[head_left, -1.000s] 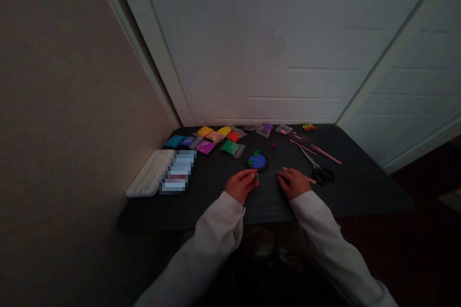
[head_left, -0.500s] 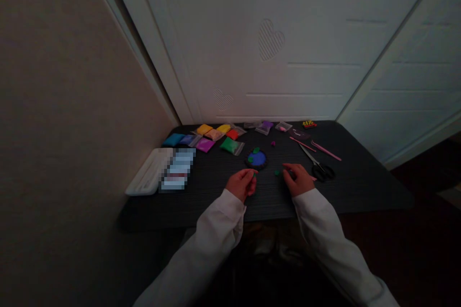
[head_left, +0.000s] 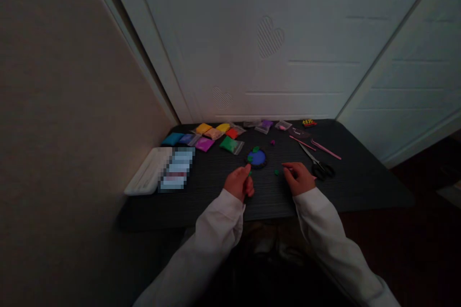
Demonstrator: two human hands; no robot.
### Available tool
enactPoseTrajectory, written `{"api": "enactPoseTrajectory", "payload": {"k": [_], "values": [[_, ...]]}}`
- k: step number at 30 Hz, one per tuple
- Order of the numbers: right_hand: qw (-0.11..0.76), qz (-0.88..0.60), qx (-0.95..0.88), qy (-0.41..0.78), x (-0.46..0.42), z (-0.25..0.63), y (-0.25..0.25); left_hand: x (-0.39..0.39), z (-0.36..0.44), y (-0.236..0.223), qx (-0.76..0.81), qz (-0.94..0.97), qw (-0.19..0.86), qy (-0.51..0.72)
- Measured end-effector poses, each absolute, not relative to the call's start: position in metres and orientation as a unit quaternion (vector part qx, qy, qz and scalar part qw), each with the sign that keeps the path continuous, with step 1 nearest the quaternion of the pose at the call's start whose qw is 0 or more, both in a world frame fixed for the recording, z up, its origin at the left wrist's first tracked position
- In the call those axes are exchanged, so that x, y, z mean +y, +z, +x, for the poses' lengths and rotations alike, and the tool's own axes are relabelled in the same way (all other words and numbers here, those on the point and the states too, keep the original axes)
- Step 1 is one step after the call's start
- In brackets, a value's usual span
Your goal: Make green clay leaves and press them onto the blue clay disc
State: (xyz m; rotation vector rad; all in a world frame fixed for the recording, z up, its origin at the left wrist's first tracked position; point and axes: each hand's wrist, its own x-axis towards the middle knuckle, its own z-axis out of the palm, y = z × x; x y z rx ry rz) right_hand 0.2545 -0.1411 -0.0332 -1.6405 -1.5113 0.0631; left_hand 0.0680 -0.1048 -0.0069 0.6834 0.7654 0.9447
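Note:
My left hand (head_left: 239, 183) is closed in a pinch on a small green clay piece (head_left: 249, 173), just in front of a round clay dish. That dish has a dark, bumpy rim (head_left: 265, 163) and a blue middle (head_left: 258, 157), with green leaf-like pieces (head_left: 256, 149) at its far and left edges. At the right, my right hand (head_left: 298, 178) rests low over the table with bent fingers. A thin pink tool (head_left: 314, 178) shows beside its wrist and seems gripped; most of it is hidden. Left of those fingertips lies another green clay bit (head_left: 276, 172).
Bags of coloured clay, including a green one (head_left: 230, 145), line the back left. Black-handled scissors (head_left: 320, 168), pink tweezers (head_left: 326, 149) and a pink stick (head_left: 302, 143) lie right. A white case (head_left: 148, 172) stands left. A magenta bit (head_left: 272, 142) lies behind the dish.
My left hand has turned slightly, its fingertips shifting a little left and towards the dish with the green piece. My right hand stays nearly still.

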Motion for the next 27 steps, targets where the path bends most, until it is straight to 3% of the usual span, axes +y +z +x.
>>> {"api": "enactPoseTrajectory", "payload": {"k": [27], "values": [[0.448,-0.654,-0.609,0.033,-0.1406,0.2555,-0.0361,-0.1041,0.0645,-0.0114,0.352,0.295,0.764,0.453]]}}
